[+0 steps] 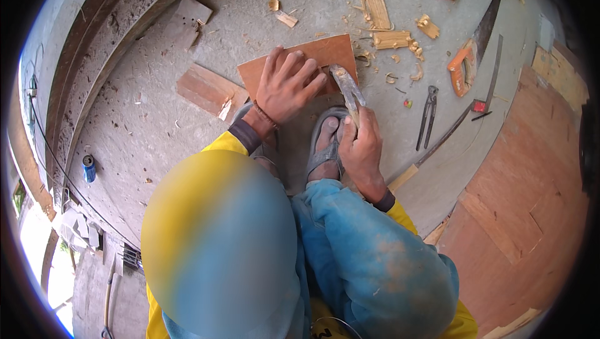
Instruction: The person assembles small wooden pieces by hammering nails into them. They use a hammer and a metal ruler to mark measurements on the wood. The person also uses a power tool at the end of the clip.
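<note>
Below me is a small rectangular piece of reddish-brown plywood [340, 50], in front of my sandalled feet. My left hand [287, 86] lies over its near edge with bent fingers, gripping it; the fingertips are partly hidden. My right hand [362, 148] is closed round the handle of a worn metal-headed hammer [345, 84]. The hammer's head is over the right part of the plywood, close to the left fingers. Whether it touches the board I cannot tell.
Wood shavings and offcuts [392, 40] lie beyond the plywood. To the right are a handsaw [464, 67] with an orange handle, pincers [428, 117] and a long dark bar [447, 142]. Large plywood sheets [512, 189] lie far right. A blue can [89, 169] stands left.
</note>
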A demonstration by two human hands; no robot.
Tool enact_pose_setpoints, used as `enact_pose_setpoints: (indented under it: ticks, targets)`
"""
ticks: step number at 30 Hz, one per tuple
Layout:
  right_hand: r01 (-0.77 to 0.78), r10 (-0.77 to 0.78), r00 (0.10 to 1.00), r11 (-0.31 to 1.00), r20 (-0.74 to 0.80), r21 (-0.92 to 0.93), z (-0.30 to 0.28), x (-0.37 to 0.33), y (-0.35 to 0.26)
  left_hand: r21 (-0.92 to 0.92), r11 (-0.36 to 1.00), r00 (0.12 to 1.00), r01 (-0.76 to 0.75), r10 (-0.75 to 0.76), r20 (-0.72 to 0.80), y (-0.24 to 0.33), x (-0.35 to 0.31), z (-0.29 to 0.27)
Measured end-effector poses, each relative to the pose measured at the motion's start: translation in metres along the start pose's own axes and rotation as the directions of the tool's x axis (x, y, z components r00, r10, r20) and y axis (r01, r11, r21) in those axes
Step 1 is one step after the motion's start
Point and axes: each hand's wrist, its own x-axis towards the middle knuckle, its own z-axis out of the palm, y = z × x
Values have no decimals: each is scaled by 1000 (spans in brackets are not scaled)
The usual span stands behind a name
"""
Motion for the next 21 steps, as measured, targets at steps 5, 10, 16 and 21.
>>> enact_pose_setpoints:
  ticks: [5, 10, 16, 21]
  targets:
    - [9, -10, 1000, 1000, 15, 25, -2, 10, -4, 11, 1000, 1000, -5, 5, 24, -3, 3, 0]
    - [25, -25, 1000, 998, -13, 52, 0, 12, 0, 31, 999, 998, -25, 23, 53, -3, 3, -1]
    - [77, -77, 996, 997, -43, -2, -7, 15, -7, 23, 999, 997, -24, 22, 79, -3, 3, -2]
    - [20, -19, 1000, 999, -7, 34, -5, 20, -6, 53, 998, 996, -45, 41, 80, -3, 4, -1]
